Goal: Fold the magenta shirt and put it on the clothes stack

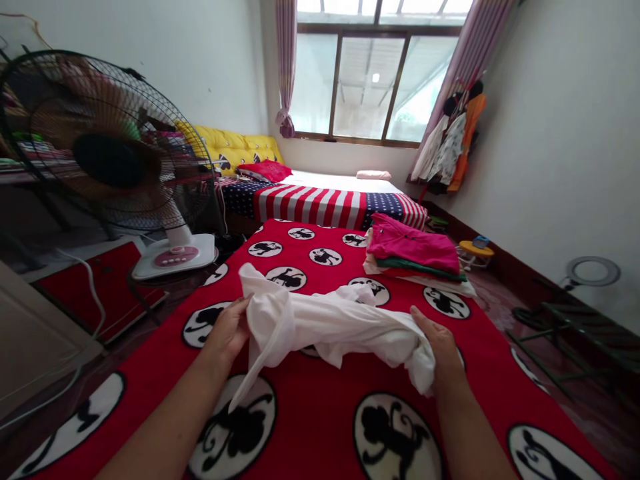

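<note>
A crumpled white cloth garment (330, 330) lies bunched across a red blanket (320, 373) printed with black figures in white circles. My left hand (227, 330) grips the garment's left end, with a long white strip of it hanging down past the wrist. My right hand (435, 340) holds the right end, its fingers closed over the gathered fabric. Beyond the garment, a folded stack of clothes (413, 250) with a pink piece on top sits on the blanket, out of reach of both hands.
A standing electric fan (107, 153) with a white base is at left, its cord on the floor beside a red mat (100, 290). A bed with a striped and starred cover (310, 203) lies ahead under a window. Clothes hang on a rack (450, 143) at right.
</note>
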A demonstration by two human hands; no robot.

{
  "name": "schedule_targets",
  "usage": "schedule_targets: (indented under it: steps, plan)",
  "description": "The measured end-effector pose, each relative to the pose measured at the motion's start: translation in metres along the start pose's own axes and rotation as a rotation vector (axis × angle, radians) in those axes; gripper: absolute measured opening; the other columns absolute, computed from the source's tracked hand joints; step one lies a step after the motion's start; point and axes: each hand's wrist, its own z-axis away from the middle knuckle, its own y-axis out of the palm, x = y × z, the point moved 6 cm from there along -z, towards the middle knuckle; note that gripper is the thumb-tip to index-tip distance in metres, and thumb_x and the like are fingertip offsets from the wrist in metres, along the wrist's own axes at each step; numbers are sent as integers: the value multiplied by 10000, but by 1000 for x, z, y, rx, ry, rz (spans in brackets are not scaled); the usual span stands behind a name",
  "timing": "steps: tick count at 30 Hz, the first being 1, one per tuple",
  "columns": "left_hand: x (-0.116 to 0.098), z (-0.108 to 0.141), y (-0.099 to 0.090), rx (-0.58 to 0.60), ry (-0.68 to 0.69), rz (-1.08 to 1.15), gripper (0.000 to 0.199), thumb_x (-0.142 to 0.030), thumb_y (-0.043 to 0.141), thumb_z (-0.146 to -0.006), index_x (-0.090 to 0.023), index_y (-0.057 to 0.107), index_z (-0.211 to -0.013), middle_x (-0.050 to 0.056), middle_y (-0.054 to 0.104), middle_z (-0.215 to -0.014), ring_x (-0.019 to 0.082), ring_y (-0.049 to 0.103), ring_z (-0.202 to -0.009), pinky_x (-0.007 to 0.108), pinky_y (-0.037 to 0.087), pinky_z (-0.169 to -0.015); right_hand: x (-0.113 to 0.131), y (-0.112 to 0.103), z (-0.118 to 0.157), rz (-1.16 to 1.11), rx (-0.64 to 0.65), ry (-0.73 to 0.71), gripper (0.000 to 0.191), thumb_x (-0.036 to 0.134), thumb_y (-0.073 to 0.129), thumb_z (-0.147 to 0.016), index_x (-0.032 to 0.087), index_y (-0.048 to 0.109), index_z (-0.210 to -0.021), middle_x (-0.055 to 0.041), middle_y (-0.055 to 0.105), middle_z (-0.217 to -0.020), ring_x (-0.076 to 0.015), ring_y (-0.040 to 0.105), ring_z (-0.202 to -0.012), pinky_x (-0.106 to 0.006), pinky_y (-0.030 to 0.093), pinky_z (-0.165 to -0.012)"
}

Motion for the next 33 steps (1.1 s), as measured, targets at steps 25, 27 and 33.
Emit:
schedule_targets:
  steps: [25,27,33]
  plan:
    - [11,60,63,507,593,-1019,211,-268,579,-816,-217,682,-992,37,716,-937,216,667,-848,302,512,-770,30,24,22,596,-42,-474,225,298,625,-732,231,687,-938,-25,703,-827,-224,638,-769,-320,484,-689]
    - [-2,69,65,482,564,-830,156,-298,593,-828,-197,667,-921,22,702,-837,181,656,-740,259,507,-679,50,18,39,385,-189,-630,216,268,656,-719,209,672,-926,-24,694,-836,-194,621,-744,-286,476,-660]
    - [-19,92,78,622,780,-738,242,-273,669,-795,-197,640,-1023,71,667,-1052,221,611,-1020,328,475,-911,80,17,85,-143,-400,-933,171,180,689,-702,212,618,-854,-18,650,-921,-194,607,-861,-343,480,-791]
